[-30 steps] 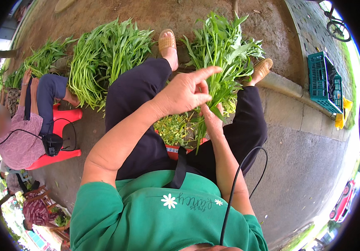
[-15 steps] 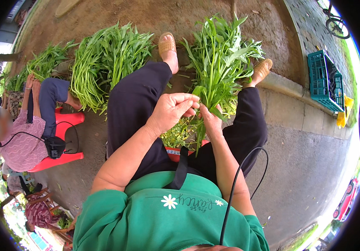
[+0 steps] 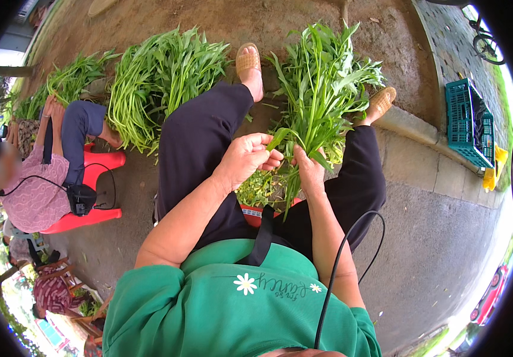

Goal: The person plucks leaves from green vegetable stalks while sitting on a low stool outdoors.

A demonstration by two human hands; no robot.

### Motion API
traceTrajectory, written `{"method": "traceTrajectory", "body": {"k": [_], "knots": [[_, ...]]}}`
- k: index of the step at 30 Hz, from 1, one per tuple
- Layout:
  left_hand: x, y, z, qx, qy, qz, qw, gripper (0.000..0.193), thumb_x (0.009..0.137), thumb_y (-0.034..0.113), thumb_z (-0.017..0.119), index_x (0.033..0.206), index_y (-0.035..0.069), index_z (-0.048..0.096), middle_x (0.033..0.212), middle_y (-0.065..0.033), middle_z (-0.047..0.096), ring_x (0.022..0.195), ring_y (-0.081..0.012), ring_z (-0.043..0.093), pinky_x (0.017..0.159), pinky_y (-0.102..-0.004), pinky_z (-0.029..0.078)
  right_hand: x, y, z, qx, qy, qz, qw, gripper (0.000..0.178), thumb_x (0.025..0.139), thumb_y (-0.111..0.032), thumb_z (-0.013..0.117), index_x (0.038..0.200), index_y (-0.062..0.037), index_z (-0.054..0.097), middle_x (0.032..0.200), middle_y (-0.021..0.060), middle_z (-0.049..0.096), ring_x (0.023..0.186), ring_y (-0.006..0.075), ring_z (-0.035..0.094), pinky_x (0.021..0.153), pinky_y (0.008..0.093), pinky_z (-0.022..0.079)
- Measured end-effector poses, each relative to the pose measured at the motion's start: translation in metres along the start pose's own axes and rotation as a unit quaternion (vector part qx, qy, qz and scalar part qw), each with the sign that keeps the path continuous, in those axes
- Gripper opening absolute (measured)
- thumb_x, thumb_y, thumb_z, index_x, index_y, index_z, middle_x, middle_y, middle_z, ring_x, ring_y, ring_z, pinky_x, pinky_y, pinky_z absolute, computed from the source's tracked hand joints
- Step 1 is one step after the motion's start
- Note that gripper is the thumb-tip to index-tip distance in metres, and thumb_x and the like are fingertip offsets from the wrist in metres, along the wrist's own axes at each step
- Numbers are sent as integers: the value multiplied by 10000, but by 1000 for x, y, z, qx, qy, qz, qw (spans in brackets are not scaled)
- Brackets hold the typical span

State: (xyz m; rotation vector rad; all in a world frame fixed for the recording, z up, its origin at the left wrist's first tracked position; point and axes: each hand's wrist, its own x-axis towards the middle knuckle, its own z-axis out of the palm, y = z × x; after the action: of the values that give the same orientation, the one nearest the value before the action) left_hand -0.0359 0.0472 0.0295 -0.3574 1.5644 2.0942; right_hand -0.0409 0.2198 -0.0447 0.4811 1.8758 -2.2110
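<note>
My right hand [image 3: 310, 174] is closed round the stems of a bunch of water spinach [image 3: 310, 128], whose long leaves point away from me. Close to its left, my left hand [image 3: 245, 159] pinches a green leaf [image 3: 278, 139] at the side of the bunch. Under the bunch lies a heap of more water spinach [image 3: 328, 77], between my feet. Yellowish-green trimmings [image 3: 257, 189] lie below my hands, between my knees, beside the red edge of a stool [image 3: 251, 218].
A large pile of water spinach [image 3: 161, 89] lies left of my leg. Further left, a person in a pink top [image 3: 39, 190] sits by a red stool [image 3: 98, 172], handling greens. A teal crate [image 3: 469, 122] stands at the right kerb. A black cable [image 3: 342, 244] loops over my right arm.
My left hand now holds the leaf bent out to the left of the bunch. The whole view has shifted slightly; the right hand keeps its grip on the bunch.
</note>
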Motion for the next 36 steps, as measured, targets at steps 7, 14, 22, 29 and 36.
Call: {"method": "traceTrajectory", "body": {"k": [7,14,22,29,36], "knots": [[2,-2,2,-19,-1,-51,999,222,844,89,486,1023,-13,569,836,-111,651,720,-150,635,709,-289,532,1,2,0,16,25,23,999,108,843,-127,608,866,-55,531,657,-1,537,536,83,485,496,225,391],[4,0,0,8,68,24,997,345,832,72,417,1155,0,515,727,-69,636,611,-107,592,624,-251,511,-1,-6,0,33,34,60,997,102,840,-131,611,806,-59,547,632,-3,532,528,83,482,484,226,377],[6,3,-6,163,153,148,963,426,774,-24,365,1163,19,534,718,-59,612,626,-80,569,637,-212,487,1,-4,-1,47,34,42,997,127,823,-137,606,759,-31,577,624,8,532,523,101,478,491,246,375],[9,-1,-8,243,209,218,922,390,779,-55,392,1120,27,563,769,-97,651,635,-108,608,621,-232,492,-2,-12,-1,42,41,93,994,168,822,-156,614,727,-21,584,590,14,527,507,100,478,480,245,371],[11,-2,-7,275,190,157,929,345,810,-61,424,1112,18,572,851,-94,665,682,-97,608,655,-228,495,1,-12,-3,73,33,71,994,136,831,-122,597,830,12,617,595,14,526,484,103,475,467,246,372]]}}
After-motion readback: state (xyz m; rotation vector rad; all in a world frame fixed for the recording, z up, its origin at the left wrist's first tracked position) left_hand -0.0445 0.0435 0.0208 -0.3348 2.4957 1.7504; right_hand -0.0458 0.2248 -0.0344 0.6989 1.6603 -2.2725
